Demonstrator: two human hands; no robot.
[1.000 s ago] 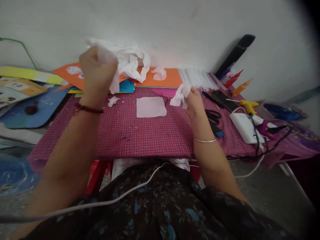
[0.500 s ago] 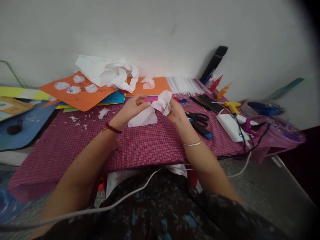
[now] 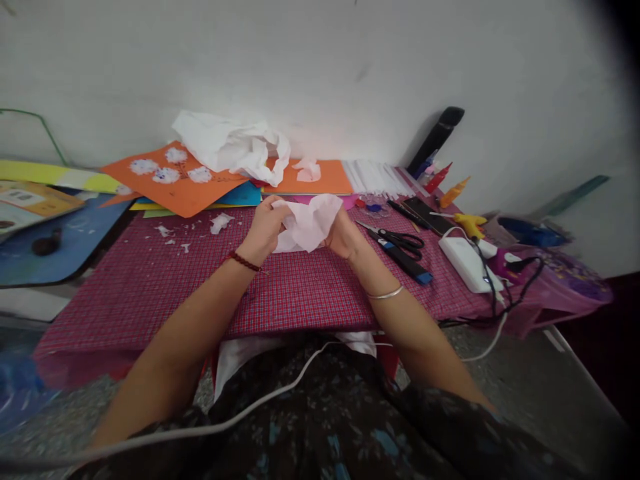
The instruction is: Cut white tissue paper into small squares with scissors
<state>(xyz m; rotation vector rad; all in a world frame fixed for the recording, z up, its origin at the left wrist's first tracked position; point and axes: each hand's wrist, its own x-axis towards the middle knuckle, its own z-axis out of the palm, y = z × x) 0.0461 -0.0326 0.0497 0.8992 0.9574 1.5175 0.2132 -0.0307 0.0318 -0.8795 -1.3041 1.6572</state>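
Holding tight, the left hand [image 3: 265,230] and right hand [image 3: 345,237] pinch one pink tissue sheet [image 3: 307,223] between them. The left hand has come down from the crumpled white paper [image 3: 230,143] at eleven o'clock.

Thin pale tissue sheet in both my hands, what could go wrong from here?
The thin pale tissue sheet, pinched between the left hand and the right hand, looks flimsy and could tear if pulled apart. The black-handled scissors lie close beside the right hand, blade tips toward it, so a sideways move might catch them. The small white paper scraps could scatter further.
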